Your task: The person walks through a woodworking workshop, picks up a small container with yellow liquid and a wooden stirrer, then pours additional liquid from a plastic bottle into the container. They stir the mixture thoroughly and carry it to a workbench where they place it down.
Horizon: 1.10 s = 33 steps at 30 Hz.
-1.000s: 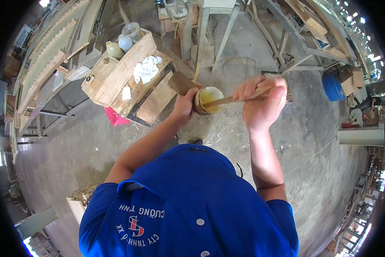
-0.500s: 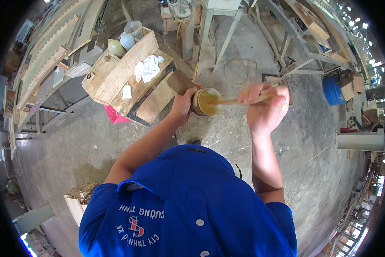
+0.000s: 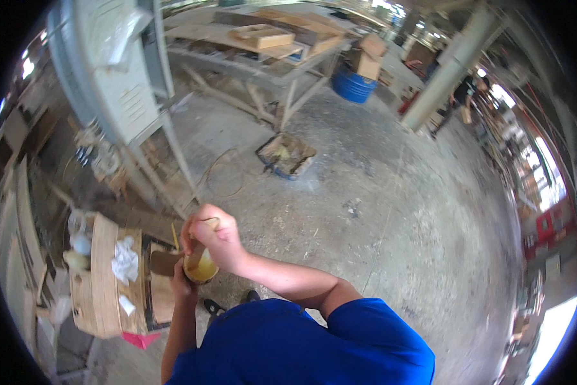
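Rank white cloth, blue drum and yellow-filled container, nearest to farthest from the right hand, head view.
1. Container, just below the right hand.
2. White cloth, left, on the wooden box.
3. Blue drum, far ahead, to the right.

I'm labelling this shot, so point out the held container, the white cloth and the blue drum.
Held container [image 3: 201, 279], head view: near rim.
White cloth [image 3: 125, 260], head view: middle of its folds.
Blue drum [image 3: 354, 88], head view: side wall.

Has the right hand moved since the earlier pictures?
Yes: judged against the wooden box, the right hand has come leftward, nearer to it, and is now close over the cup.
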Motion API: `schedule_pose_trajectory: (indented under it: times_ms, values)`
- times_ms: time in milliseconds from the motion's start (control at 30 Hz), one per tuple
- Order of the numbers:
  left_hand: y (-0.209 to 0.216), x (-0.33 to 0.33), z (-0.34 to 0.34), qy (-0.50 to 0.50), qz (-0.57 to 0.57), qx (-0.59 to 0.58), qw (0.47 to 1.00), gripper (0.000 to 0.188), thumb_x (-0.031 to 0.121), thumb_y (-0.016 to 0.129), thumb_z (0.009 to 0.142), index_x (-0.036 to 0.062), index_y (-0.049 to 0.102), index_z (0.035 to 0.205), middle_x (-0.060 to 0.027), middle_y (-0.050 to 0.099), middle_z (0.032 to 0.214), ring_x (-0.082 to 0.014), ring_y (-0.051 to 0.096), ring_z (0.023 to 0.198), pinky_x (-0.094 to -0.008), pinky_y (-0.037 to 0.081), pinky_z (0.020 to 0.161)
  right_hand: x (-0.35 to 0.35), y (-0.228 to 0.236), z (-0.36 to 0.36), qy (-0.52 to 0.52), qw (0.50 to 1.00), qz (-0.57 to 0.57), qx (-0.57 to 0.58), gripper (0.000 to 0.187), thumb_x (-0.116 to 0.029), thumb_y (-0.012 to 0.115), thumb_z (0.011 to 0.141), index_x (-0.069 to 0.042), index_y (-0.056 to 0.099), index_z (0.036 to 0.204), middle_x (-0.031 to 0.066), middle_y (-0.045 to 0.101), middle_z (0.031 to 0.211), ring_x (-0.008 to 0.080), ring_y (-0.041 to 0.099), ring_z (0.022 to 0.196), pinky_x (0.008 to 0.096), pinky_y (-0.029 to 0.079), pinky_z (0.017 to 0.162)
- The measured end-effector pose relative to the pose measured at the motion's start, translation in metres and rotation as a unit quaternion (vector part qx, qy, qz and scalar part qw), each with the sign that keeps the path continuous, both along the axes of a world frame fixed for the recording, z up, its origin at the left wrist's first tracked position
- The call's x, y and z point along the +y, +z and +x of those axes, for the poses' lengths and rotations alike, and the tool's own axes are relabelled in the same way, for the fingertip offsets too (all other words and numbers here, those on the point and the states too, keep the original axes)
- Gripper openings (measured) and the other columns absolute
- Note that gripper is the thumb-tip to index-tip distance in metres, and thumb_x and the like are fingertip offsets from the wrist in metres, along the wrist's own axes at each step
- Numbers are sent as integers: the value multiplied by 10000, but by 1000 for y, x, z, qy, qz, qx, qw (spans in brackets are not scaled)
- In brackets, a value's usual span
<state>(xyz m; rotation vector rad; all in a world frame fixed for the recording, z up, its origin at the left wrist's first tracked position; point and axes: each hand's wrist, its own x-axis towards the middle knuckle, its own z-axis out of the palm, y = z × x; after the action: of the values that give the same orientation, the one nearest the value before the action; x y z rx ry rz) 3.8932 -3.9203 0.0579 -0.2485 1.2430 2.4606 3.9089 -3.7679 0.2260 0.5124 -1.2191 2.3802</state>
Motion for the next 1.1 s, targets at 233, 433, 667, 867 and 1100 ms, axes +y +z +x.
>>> schedule_pose_trajectory:
  times_ms: [233,433,667,867,1100]
  values:
    - [14,1,-11,-18,10,-3,1000,308,185,450,893,-1,493,1135,-106,567,1073,-218,563,1010,-357,450,876,12,-10,6,-1,999,39,-10,192,-159,485,936,-49,435,787,28,521,651,83,497,540,221,410,473]
    - [11,-3,-21,-60,-56,14,997,352,246,412,927,22,459,1195,-91,536,1136,-214,541,1050,-374,442,886,26,-16,-4,-9,1000,16,-3,240,-239,484,939,-43,447,806,51,527,681,100,496,577,233,416,507]
    - [-1,3,-16,-90,-40,16,995,400,317,398,932,36,446,1213,-82,523,1152,-219,532,1064,-383,443,884,24,-10,-2,17,1000,-24,-9,238,-228,504,931,-39,445,798,35,522,668,92,509,574,226,416,489]
    - [-1,-6,-24,-103,-27,27,994,401,314,412,928,42,444,1220,-87,512,1179,-218,519,1084,-389,439,893,20,-9,11,8,1000,19,-1,243,-240,502,933,-53,433,794,13,514,639,75,496,542,218,401,465]
    - [-2,-16,-26,-140,-90,87,982,448,343,378,935,55,405,1278,-101,478,1238,-238,511,1112,-381,426,921,21,-6,4,-6,1000,2,6,270,-260,510,929,-77,403,762,-6,500,590,61,478,500,207,377,427]
